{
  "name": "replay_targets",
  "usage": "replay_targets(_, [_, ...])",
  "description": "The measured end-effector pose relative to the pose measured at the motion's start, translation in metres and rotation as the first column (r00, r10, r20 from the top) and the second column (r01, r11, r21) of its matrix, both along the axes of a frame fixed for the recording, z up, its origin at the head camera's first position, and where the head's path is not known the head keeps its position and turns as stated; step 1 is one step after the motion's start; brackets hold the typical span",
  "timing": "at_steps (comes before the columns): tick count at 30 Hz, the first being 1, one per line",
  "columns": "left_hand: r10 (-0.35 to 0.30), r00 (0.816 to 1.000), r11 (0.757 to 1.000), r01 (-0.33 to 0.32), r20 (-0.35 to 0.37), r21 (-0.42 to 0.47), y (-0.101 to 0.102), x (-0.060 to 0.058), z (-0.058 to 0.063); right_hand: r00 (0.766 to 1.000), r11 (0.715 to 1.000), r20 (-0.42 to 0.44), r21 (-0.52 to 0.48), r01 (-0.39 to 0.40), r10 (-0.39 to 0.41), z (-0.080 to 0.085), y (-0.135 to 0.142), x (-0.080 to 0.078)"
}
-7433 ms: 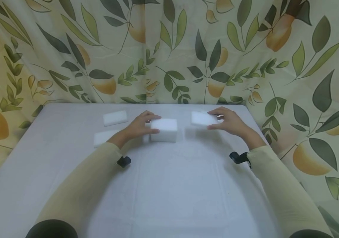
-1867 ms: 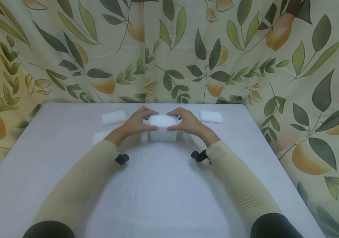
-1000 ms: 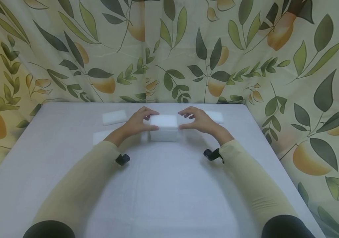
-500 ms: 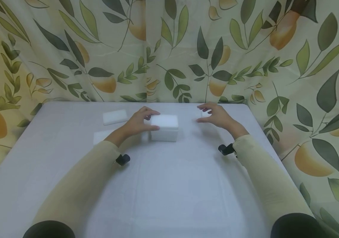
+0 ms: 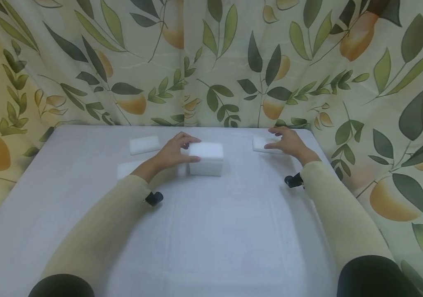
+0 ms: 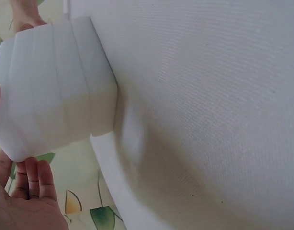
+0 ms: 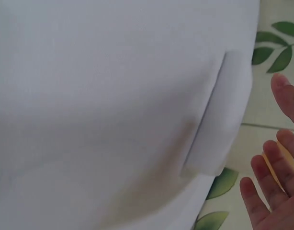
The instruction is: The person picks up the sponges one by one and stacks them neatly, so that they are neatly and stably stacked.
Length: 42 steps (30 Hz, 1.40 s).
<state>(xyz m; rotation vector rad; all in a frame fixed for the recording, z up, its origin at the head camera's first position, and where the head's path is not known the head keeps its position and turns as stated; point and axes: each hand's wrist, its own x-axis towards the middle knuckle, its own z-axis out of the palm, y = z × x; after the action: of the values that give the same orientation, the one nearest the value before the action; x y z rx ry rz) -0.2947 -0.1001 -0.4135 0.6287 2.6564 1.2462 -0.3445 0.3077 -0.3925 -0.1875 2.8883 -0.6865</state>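
A neat stack of white foam sponges (image 5: 206, 159) stands at the far middle of the table, its several layers showing as seams in the left wrist view. My left hand (image 5: 177, 153) holds the stack's upper left end, thumb at the near side and fingers at the far side. To the right, a single white sponge (image 5: 261, 144) lies flat. My right hand (image 5: 287, 142) hovers over its right end with fingers spread, holding nothing; in the right wrist view the fingertips (image 7: 247, 184) are apart from the sponge (image 7: 216, 115).
Two more white sponges lie left of the stack: one farther back (image 5: 144, 145), one nearer (image 5: 127, 168), partly hidden by the left wrist. The white-covered table (image 5: 218, 231) ends at a leaf-and-fruit patterned curtain (image 5: 218, 62) close behind.
My right hand first put a sponge on top of the stack, making it taller. It then let go and moved right to the single sponge. The left hand has stayed at the stack.
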Motion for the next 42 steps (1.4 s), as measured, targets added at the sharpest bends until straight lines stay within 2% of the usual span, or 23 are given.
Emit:
replay_targets(8, [-0.005,1.000,1.000,0.005,0.004,0.005,0.003,-0.001,0.001,0.998,0.999,0.056,0.027,0.033,-0.034,-0.005,0.019,-0.006])
replay_targets(16, [-0.006,1.000,1.000,0.006,0.005,-0.010,0.003,-0.002,0.001,0.996,0.999,0.080,0.038,0.038,-0.041,-0.012,0.018,-0.009])
replay_targets(22, [0.001,1.000,1.000,-0.001,0.007,-0.016,0.003,-0.003,-0.001,0.988,0.994,0.118,0.057,0.092,-0.098,-0.014,0.013,-0.006])
replay_targets(34, [-0.003,1.000,1.000,0.003,0.010,-0.007,0.002,-0.001,-0.002,0.988,0.994,0.120,0.058,0.090,-0.097,-0.016,0.009,-0.005])
replay_targets(42, [-0.006,1.000,1.000,0.006,-0.012,-0.011,0.000,-0.003,-0.002,0.988,0.993,0.113,0.061,0.101,-0.107,-0.018,0.007,-0.007])
